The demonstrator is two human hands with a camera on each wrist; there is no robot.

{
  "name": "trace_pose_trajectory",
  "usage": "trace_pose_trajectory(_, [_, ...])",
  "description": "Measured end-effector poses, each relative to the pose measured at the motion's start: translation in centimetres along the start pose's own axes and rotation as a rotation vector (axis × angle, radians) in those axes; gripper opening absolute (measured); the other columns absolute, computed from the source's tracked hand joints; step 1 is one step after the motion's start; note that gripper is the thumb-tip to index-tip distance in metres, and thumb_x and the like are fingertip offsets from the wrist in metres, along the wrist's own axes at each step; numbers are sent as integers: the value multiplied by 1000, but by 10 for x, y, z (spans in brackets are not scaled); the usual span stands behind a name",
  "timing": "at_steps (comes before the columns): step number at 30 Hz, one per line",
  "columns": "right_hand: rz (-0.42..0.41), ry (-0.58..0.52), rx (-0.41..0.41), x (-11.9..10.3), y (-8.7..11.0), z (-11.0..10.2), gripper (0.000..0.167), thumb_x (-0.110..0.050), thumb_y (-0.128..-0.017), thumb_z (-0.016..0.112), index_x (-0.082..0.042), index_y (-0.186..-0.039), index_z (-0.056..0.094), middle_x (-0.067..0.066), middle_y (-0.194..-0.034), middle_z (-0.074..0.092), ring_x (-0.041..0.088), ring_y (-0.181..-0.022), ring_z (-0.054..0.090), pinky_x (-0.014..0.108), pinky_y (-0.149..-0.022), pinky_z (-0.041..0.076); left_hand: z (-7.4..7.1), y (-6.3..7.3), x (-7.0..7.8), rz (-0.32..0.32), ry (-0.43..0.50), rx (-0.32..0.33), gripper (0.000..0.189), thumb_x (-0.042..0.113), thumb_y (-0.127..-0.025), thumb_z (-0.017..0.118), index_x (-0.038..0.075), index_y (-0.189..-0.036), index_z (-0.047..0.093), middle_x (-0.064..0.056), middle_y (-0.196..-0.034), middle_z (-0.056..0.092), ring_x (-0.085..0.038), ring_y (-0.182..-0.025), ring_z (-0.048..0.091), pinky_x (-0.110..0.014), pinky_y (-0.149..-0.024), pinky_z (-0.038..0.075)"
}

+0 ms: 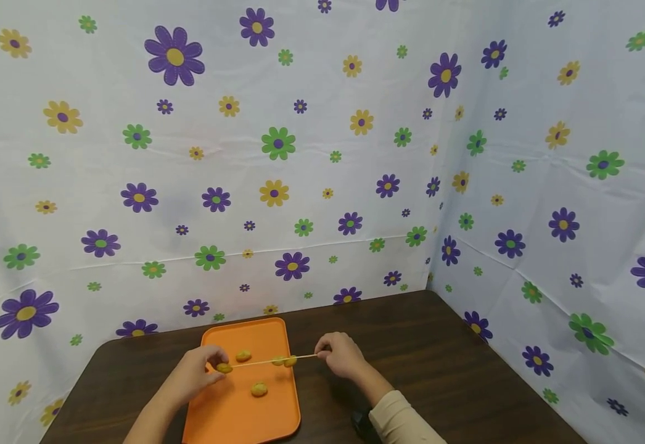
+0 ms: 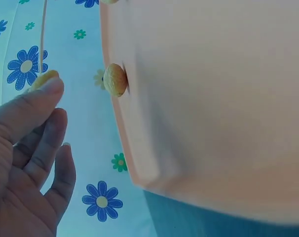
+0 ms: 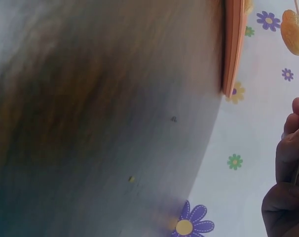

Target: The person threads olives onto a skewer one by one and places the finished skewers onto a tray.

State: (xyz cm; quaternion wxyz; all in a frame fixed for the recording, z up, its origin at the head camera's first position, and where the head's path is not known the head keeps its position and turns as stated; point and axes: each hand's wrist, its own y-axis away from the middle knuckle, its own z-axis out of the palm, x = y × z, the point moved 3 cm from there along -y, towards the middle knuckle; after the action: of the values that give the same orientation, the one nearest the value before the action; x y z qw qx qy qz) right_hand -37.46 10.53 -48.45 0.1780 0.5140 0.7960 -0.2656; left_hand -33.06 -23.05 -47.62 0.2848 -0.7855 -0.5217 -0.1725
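Note:
In the head view, my right hand [image 1: 341, 354] pinches the end of a thin wooden skewer [image 1: 256, 362], which runs leftward over an orange tray [image 1: 239, 419]. Potato-like yellow pieces [image 1: 290, 361] are threaded on the stick near that hand; the right wrist view shows one lumpy piece [image 3: 293, 33] above the curled fingers [image 3: 290, 148]. My left hand [image 1: 193, 370] holds another small yellow piece [image 1: 224, 368] between thumb and fingers at the skewer's other end. The left wrist view shows the piece [image 2: 46, 78] under the thumb tip, with the stick meeting it.
Two more yellow pieces, one farther back [image 1: 243, 356] and one nearer [image 1: 258, 389], lie on the tray. It stands on a dark wooden table [image 1: 422, 370]. Behind and to the right hangs a white flowered cloth [image 1: 322, 203]. A black object [image 1: 362, 425] sits beside the right forearm.

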Motion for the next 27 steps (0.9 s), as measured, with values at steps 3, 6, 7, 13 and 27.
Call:
trace_pose_trajectory(3, [8, -9, -1, 1, 0, -1, 13, -9, -92, 74, -19, -84, 75, -9, -83, 66, 11, -75, 54, 33, -70, 49, 0, -1, 2, 5, -2, 25, 27, 0, -78, 85, 16, -90, 67, 11, -83, 63, -10, -79, 60, -29, -70, 51])
trace_pose_trajectory(6, [2, -10, 6, 2, 0, -2, 13, -9, -91, 74, -19, -84, 75, -8, -84, 66, 12, -76, 55, 34, -70, 49, 2, -3, 3, 16, -4, 45, 27, 1, -78, 85, 17, -89, 67, 11, -83, 64, -10, -78, 61, -30, -70, 51])
trace_pose_trajectory(7, [5, -11, 6, 3, 0, -3, 12, -9, -92, 74, -19, -84, 75, -9, -85, 66, 12, -76, 55, 34, -70, 49, 2, -3, 4, 18, -3, 50, 27, 1, -78, 85, 17, -89, 67, 11, -83, 64, -9, -78, 61, -30, -70, 51])
trace_pose_trajectory(13, [11, -13, 13, 6, 1, -4, 12, -9, -92, 73, -18, -85, 75, -8, -86, 66, 13, -77, 55, 35, -70, 49, 5, -4, 5, 13, 17, 71, 27, 2, -78, 86, 17, -90, 68, 11, -84, 65, -8, -78, 61, -28, -69, 50])
trace_pose_trajectory(27, [18, -3, 33, 7, 2, -4, 14, -8, -91, 74, -20, -83, 73, -6, -88, 68, 14, -76, 56, 37, -70, 50, 9, -5, 8, -43, 80, 121, 25, 0, -76, 86, 15, -87, 69, 6, -88, 70, -9, -78, 66, -25, -71, 55])
